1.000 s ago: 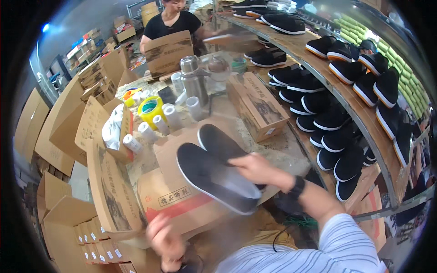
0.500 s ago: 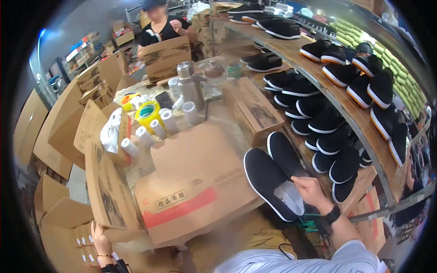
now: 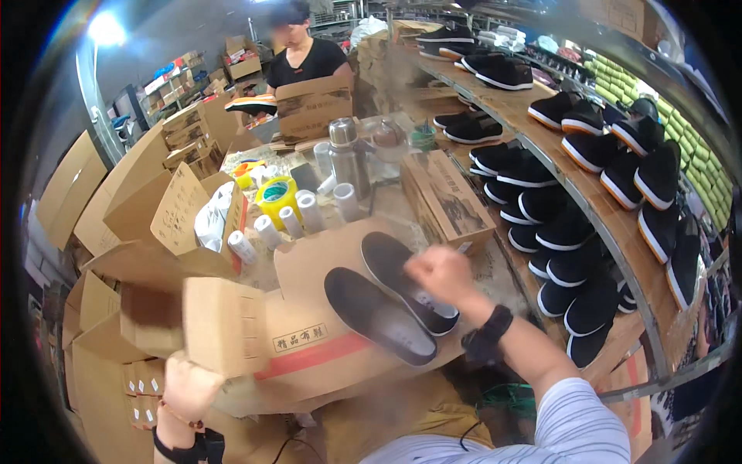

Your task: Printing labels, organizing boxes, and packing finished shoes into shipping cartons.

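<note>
A pair of black slip-on cloth shoes lies on a large flat piece of brown cardboard (image 3: 309, 263): a near shoe (image 3: 375, 313) and a far shoe (image 3: 390, 263), toes pointing to the upper left. My right hand (image 3: 444, 274) is beside the far shoe's outer edge, fingers curled and a little blurred. Whether anything is in those fingers is hidden. At the lower left, my left hand (image 3: 192, 389) is closed around the lower edge of a brown cardboard box (image 3: 224, 325), which is tilted up beside the printed red stripe.
White paper rolls (image 3: 308, 210), yellow tape (image 3: 276, 199) and a steel flask (image 3: 349, 166) stand beyond. A closed carton (image 3: 447, 197) borders the right shelf (image 3: 541, 139), stacked with black shoes. Open cartons (image 3: 116, 209) crowd the left. Across the table, a person (image 3: 309, 66) works behind a box.
The shoe pair has moved left from the shelf side onto the cardboard. My left hand has raised and turned the box. A shoe with an orange-edged sole now shows beside the person opposite.
</note>
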